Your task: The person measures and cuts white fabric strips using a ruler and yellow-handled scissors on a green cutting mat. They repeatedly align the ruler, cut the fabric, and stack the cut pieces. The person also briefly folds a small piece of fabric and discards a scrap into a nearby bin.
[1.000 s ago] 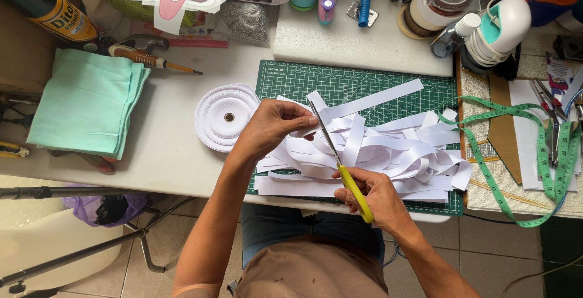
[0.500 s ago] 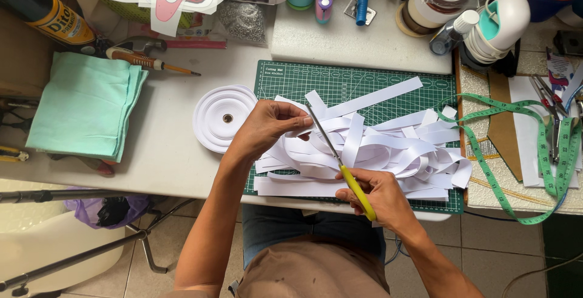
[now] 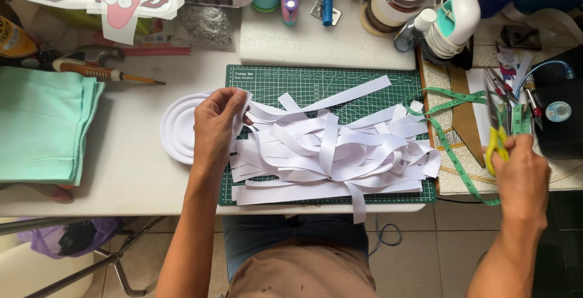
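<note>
A heap of cut white ribbon strips (image 3: 331, 149) lies on a green cutting mat (image 3: 316, 79). My left hand (image 3: 215, 125) pinches the end of a white strip at the heap's left edge, over a white ribbon spool (image 3: 177, 129). My right hand (image 3: 519, 173) is far to the right, over a beige cloth by a green measuring tape (image 3: 452, 149), and holds yellow-handled scissors (image 3: 497, 131) with the blades pointing away from me.
Folded mint-green fabric (image 3: 42, 125) lies at the left, a screwdriver (image 3: 100, 72) behind it. Bottles, tape rolls and a white-and-teal container (image 3: 452, 22) crowd the back. Small tools (image 3: 516, 91) and a black device (image 3: 555, 113) sit at the right. The table edge runs just below the mat.
My right hand has carried the scissors from the middle of the ribbon heap out to the right side. My left hand stays at the heap's left edge, holding a strip.
</note>
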Demonstrator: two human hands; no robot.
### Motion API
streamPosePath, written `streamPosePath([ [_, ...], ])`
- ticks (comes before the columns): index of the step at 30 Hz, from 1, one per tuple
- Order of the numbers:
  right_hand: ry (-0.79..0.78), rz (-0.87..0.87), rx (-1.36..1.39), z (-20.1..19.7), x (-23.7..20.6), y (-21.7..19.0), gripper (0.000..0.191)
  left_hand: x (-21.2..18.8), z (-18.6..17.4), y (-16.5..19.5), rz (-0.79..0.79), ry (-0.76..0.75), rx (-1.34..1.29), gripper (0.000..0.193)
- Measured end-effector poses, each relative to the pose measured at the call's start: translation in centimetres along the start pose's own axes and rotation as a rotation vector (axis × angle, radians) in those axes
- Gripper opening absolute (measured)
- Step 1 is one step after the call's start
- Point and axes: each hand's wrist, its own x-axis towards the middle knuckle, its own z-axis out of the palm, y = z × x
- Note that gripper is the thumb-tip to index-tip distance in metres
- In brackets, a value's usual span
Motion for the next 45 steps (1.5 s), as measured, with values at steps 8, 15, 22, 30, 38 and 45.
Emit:
streamPosePath([
  [8,-0.007,-0.009,-0.011,3.5,-1.0,4.5,0.023,0.8,-1.2,-1.3,0.070,0.028,-0.063,0.026],
  [15,0.129,-0.129,0.147,0.1,0.2,-1.7,0.020,0.6,-1.7,-1.1,0.070,0.054,-0.067,0.024],
  [22,-0.166,-0.769,0.472,3.1,5.4,-16.8,0.026,0.3,-1.2,-1.1,0.081,0.063,-0.061,0.024],
  [30,-0.301,-0.789,0.310,3.4,6.7,-21.8,0.027,-0.8,-3.1,-0.2,0.092,0.115,-0.043,0.025],
  [38,-0.145,-0.950,0.166,4.5,6.6,-21.4,0.016,-0.5,-2.4,-0.7,0.073,0.096,-0.051,0.028],
  [45,-0.144,-0.969,0.324,4.5,6.6,-21.3,0.024,-0.8,-2.0,-0.9,0.081,0.097,-0.014,0.027],
])
